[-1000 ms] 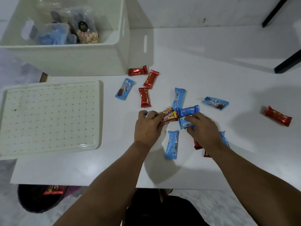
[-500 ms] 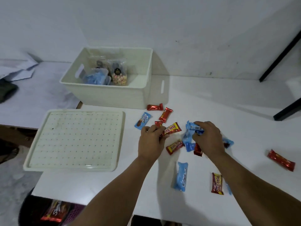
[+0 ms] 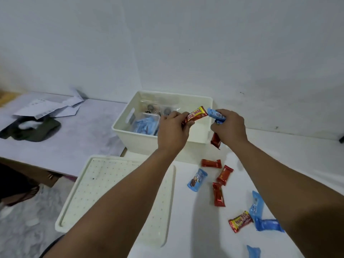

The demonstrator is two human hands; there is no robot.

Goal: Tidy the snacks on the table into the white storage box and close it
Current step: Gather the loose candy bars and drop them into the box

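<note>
The white storage box [image 3: 130, 136] stands open at the back of the table, with bagged snacks inside. Over its near right part my left hand [image 3: 172, 130] grips a red and yellow snack bar [image 3: 195, 114]. My right hand [image 3: 229, 127] holds a bunch of snacks at the box's right rim: blue packets [image 3: 216, 114] stick out above it and a red one [image 3: 216, 140] hangs below. Several red and blue snacks lie loose on the table, such as a blue packet [image 3: 197, 180] and a red bar [image 3: 218, 194]. The perforated white lid [image 3: 111, 183] lies flat under my left forearm.
A second table to the left carries papers [image 3: 50, 108] and a dark cloth [image 3: 33, 130]. The wall stands close behind the box. More snacks, a red and yellow bar [image 3: 240, 221] and blue packets [image 3: 268, 225], lie under my right forearm.
Both hands have lifted from the snack pile on the table and moved up over the box, each carrying snacks. My head has tilted up, so the box sits mid-frame.
</note>
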